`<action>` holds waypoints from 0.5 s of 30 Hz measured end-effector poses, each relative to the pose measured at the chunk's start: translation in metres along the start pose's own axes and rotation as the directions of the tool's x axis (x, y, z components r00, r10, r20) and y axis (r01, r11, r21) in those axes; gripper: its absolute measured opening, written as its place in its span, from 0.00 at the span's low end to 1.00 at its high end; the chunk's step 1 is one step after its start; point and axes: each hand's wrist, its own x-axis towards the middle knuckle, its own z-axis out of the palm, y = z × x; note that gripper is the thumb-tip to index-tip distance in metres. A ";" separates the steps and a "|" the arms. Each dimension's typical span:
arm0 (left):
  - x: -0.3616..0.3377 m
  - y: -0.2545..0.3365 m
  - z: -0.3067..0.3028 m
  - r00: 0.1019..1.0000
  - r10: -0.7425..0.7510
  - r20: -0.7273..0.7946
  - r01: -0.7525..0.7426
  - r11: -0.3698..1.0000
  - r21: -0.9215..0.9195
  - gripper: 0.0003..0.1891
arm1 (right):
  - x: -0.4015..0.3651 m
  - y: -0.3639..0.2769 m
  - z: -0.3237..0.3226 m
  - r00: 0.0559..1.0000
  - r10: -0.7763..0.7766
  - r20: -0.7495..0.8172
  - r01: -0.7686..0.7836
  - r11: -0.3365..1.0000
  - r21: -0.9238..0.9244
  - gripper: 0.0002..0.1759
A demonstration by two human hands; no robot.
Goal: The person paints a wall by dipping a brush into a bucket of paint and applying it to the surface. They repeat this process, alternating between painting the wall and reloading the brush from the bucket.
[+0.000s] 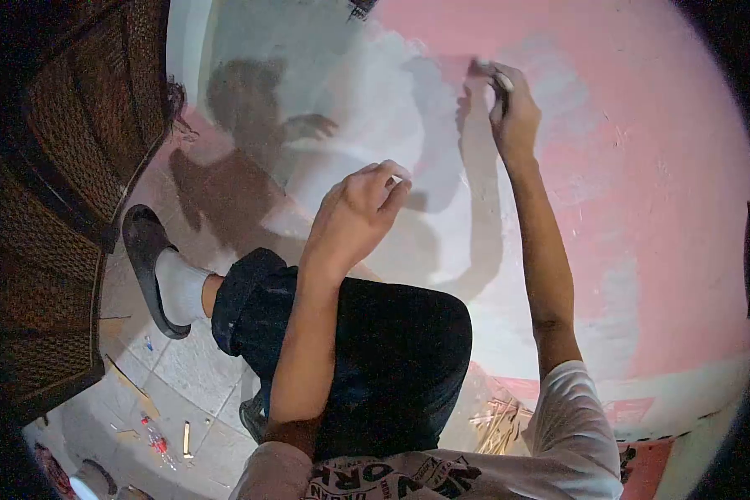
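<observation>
My right hand point(517, 117) is raised to the wall point(667, 208), its fingers closed in a pinch. At the fingertips is a small, blurred dark edge; whether it is a held piece or shadow I cannot make out. The wall is pink, with patchy white and grey areas around the hand. Lower and to the left, my left hand point(354, 208) hangs above my bent knee, apart from the wall. Its thumb and forefinger curl together, with a pale spot at the tips too small to name. Shadows of my head and arms fall on the wall.
A dark woven panel point(67, 183) stands along the left. My slippered foot point(154, 271) rests on the tiled floor point(196, 358). Thin wooden sticks point(500, 425) lie by the wall base, and scraps, including a small red-and-clear item point(156, 440), are scattered at lower left.
</observation>
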 end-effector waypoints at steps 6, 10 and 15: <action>0.003 0.005 -0.003 0.990 -0.134 0.048 0.139 0.982 -0.128 0.10 | -0.049 0.013 0.029 0.964 0.030 0.265 0.004 0.992 -0.128 0.11; 0.004 0.004 -0.002 0.989 -0.142 0.037 0.146 0.981 -0.130 0.10 | -0.035 0.012 0.039 0.974 0.041 0.221 -0.067 0.992 0.108 0.12; 0.004 0.008 -0.006 0.994 -0.109 -0.004 0.108 0.991 -0.081 0.10 | -0.009 0.042 0.000 0.984 0.151 0.093 -0.157 0.986 0.064 0.18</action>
